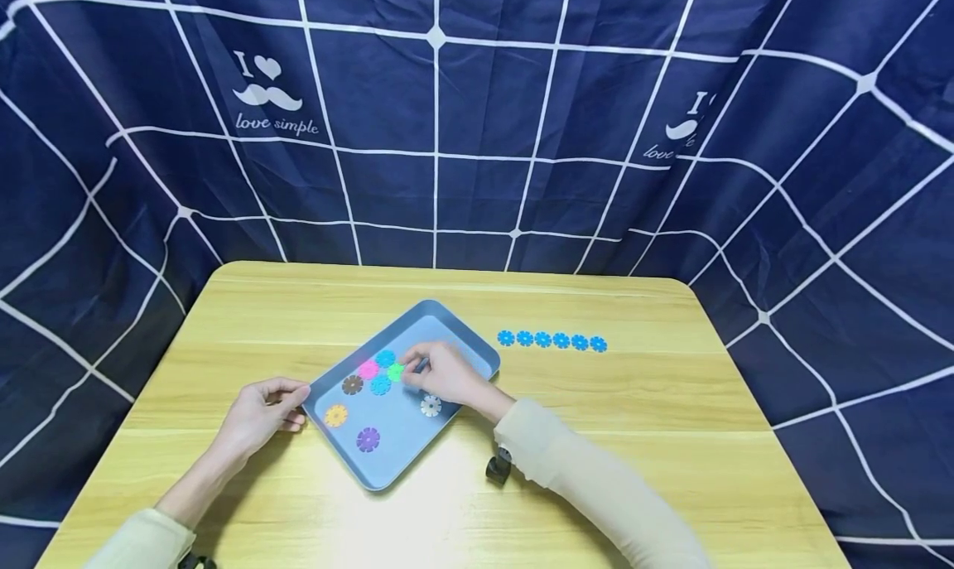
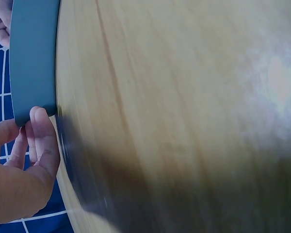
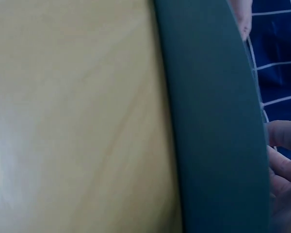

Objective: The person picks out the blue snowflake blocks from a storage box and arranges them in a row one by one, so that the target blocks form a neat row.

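Note:
My left hand (image 1: 257, 416) pinches the near left corner of a blue-grey tray (image 1: 344, 461); in the left wrist view the thumb and fingers meet at the tray's edge (image 2: 34, 63). Over the tray's middle, my right hand (image 1: 445, 373) has bent fingers, with fingertips right at a green snowflake disc (image 1: 395, 373). I cannot tell whether they grip it. Beside it lie two blue discs (image 1: 380, 385), a pink disc (image 1: 368, 370) and a brown disc (image 1: 353, 384). An orange disc (image 1: 335, 416), a purple disc (image 1: 368, 440) and a white disc (image 1: 431, 405) lie apart in the tray.
Several blue discs (image 1: 561, 340) form a row on the wooden table (image 1: 633, 403), right of the tray. A dark blue curtain (image 1: 477, 180) with white lines hangs behind and at both sides of the table.

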Motion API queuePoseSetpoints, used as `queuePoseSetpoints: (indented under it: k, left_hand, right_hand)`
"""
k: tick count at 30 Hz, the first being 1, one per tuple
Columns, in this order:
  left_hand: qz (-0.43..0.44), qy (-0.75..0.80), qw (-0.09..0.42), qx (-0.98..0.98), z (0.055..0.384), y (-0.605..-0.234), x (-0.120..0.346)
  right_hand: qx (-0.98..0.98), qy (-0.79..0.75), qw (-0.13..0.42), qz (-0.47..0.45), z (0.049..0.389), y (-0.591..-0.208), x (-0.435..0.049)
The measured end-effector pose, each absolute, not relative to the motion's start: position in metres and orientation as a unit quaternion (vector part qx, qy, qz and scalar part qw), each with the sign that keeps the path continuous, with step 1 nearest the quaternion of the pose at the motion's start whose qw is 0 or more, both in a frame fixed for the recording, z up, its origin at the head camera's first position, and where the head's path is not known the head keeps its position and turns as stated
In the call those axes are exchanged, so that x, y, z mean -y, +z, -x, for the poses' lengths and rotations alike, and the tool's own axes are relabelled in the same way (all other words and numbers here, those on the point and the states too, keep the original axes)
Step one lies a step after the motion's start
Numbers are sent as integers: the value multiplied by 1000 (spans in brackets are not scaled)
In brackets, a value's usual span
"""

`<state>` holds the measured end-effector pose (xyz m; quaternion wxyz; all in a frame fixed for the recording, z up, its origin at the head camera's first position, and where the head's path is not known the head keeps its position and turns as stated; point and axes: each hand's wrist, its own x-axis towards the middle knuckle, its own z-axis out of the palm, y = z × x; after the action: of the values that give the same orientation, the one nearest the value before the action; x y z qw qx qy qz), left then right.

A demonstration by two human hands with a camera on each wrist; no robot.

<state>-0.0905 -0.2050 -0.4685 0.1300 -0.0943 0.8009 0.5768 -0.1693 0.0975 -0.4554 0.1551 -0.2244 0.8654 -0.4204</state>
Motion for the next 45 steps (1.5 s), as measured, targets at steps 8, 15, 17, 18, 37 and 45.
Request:
queuePoseSetpoints:
  k: [8, 15, 17, 18, 37, 45]
  left_hand:
    - [90, 578, 126, -801, 90, -467, 205]
    - [90, 577, 125, -802, 90, -467, 205]
    - [90, 576, 126, -803, 90, -468, 206]
    - [91, 576, 126, -803, 90, -468, 206]
    - [90, 577, 126, -802, 90, -472, 206]
    - [82, 577, 123, -803, 90, -472, 206]
  right_hand:
    - [-878, -391, 156, 228, 167, -464, -82]
    - [-881, -383, 154, 228, 167, -466, -73]
    - [-882, -381, 154, 230, 168, -467, -71]
    - [-883, -380, 153, 230, 169, -467, -70]
    - [-915, -289, 134, 249, 170, -468, -56]
    - [-918, -259, 132, 268, 171, -471, -54]
